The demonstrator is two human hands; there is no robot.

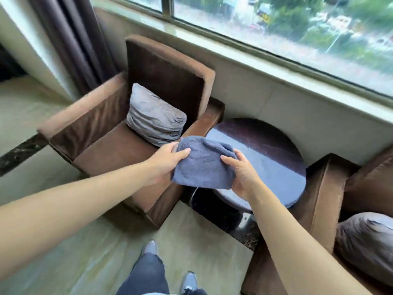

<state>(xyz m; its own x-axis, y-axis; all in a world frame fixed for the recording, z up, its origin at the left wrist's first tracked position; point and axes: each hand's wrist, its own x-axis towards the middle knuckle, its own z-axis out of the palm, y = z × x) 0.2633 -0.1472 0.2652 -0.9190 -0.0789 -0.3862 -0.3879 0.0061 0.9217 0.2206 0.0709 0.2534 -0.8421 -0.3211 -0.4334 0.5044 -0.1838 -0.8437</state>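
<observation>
A blue-grey towel (202,165) hangs bunched between both hands, in the air above the edge of a round dark glossy side table (276,154). My left hand (168,160) grips the towel's left edge, thumb on top. My right hand (240,173) grips its right side, fingers curled over the cloth. The towel's lower edge hides the table's near left rim.
A brown armchair (119,128) with a grey cushion (153,120) stands left of the table. A second brown armchair (331,199) with a grey cushion (365,241) stands at the right. A windowsill (255,54) and dark curtain (72,39) lie behind. My legs and shoes (151,250) stand on pale floor.
</observation>
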